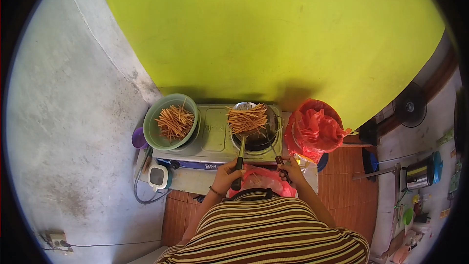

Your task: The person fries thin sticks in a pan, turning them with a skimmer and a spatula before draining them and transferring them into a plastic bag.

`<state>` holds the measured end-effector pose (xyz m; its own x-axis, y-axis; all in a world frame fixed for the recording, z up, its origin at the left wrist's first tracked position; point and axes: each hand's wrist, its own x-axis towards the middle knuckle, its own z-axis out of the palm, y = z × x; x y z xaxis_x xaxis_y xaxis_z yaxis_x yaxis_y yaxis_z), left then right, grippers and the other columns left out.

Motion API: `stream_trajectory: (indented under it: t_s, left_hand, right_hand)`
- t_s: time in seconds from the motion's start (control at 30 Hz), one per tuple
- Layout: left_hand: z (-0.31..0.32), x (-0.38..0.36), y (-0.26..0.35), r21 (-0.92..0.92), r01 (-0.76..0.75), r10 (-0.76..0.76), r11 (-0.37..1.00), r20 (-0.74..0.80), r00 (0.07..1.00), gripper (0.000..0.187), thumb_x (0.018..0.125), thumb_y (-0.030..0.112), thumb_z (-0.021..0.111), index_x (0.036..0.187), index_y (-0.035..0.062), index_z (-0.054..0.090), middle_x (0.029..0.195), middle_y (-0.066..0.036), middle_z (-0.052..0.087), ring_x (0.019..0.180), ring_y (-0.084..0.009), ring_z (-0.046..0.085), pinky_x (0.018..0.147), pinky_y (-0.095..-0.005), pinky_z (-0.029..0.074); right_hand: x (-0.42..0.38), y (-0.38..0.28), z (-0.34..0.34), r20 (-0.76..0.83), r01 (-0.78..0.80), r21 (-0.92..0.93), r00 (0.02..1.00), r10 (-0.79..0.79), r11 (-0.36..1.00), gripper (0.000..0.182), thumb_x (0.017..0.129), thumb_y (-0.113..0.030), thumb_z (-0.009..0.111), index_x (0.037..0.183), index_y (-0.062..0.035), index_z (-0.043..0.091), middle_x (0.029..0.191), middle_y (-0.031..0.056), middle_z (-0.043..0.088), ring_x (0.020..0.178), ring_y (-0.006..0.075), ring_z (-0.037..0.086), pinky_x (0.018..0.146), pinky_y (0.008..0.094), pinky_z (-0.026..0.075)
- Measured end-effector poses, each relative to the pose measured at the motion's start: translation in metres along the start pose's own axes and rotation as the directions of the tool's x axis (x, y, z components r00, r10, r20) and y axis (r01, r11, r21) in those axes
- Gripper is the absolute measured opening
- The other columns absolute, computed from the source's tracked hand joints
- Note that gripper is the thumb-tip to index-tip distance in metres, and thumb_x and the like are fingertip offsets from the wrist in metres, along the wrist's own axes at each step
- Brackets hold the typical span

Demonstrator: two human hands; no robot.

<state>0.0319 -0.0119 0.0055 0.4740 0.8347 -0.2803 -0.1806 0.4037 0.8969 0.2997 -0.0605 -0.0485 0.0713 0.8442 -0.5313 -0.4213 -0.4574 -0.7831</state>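
My left hand (225, 177) is wrapped round the black handle of a metal strainer (243, 141). A heap of thin, golden-brown fried sticks (247, 119) lies on the strainer, over a dark frying pan (266, 143) on the stove. My right hand (292, 170) is closed on a dark-handled utensil (280, 160); its thin shaft slants up toward the pan, and its head is not clear. More sticks (175, 122) fill part of a green basin (152, 134) at the stove's left. Below the stove, between my hands, lies a pinkish-red plastic bag (259, 178).
The two-burner stove (215, 142) stands on a low table against a green wall. Right of it is a red container (317, 105) lined with a red bag. A small white-lidded box (159, 176), a gas hose (138, 186) and a purple bowl (139, 138) are at left.
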Motion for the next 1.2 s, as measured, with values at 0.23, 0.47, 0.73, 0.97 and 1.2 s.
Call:
stream_trajectory:
  t_s: [0.23,0.47,0.73,0.97,1.2]
  left_hand:
    - [0.001,-0.002,0.001,-0.011,-0.017,0.017,1.000,-0.005,1.000,0.024,0.081,0.007,0.064,0.103,-0.0006,0.059,0.075,0.000,0.058,0.063,-0.0068,0.056,0.058,-0.0211,0.045]
    - [0.002,-0.005,0.007,-0.030,-0.017,0.016,0.999,-0.036,0.999,0.020,0.080,0.008,0.065,0.098,-0.0002,0.060,0.074,0.000,0.057,0.063,-0.0081,0.056,0.059,-0.0217,0.046]
    - [-0.004,-0.003,0.004,-0.010,0.021,-0.021,1.000,-0.039,0.999,0.038,0.078,0.005,0.064,0.114,-0.0030,0.056,0.086,-0.006,0.064,0.065,-0.0100,0.058,0.062,-0.0231,0.048]
    - [-0.002,-0.001,0.003,-0.005,0.009,-0.009,1.000,-0.023,1.000,0.030,0.078,0.005,0.063,0.107,-0.0023,0.059,0.083,-0.003,0.062,0.063,-0.0094,0.057,0.060,-0.0227,0.047]
    - [0.002,-0.003,0.003,-0.003,0.018,-0.018,1.000,-0.029,0.999,0.019,0.081,0.009,0.064,0.098,0.0005,0.060,0.072,0.000,0.058,0.062,-0.0068,0.055,0.058,-0.0207,0.044]
  right_hand:
    - [0.021,-0.007,-0.003,-0.033,0.161,-0.120,0.985,-0.166,0.980,0.041,0.081,-0.005,0.060,0.117,-0.0095,0.040,0.072,0.0072,0.055,0.047,0.0108,0.050,0.037,0.0228,0.037]
    - [0.019,-0.021,-0.007,-0.045,0.120,-0.212,0.990,-0.132,0.970,0.041,0.079,-0.002,0.059,0.115,-0.0056,0.040,0.070,0.0073,0.055,0.044,0.0108,0.050,0.035,0.0235,0.039]
    - [-0.013,-0.034,-0.009,-0.039,0.034,-0.300,0.998,-0.048,0.953,0.040,0.079,-0.003,0.059,0.113,-0.0057,0.041,0.070,0.0066,0.056,0.045,0.0097,0.051,0.036,0.0223,0.037]
    - [-0.032,-0.042,0.000,0.013,0.059,-0.335,0.998,-0.058,0.940,0.040,0.078,-0.002,0.060,0.114,-0.0060,0.040,0.069,0.0074,0.056,0.046,0.0105,0.051,0.036,0.0230,0.036]
    - [-0.018,-0.024,-0.003,0.081,0.052,-0.465,0.997,-0.016,0.884,0.043,0.078,-0.002,0.061,0.114,-0.0069,0.040,0.067,0.0075,0.055,0.045,0.0120,0.051,0.036,0.0249,0.036]
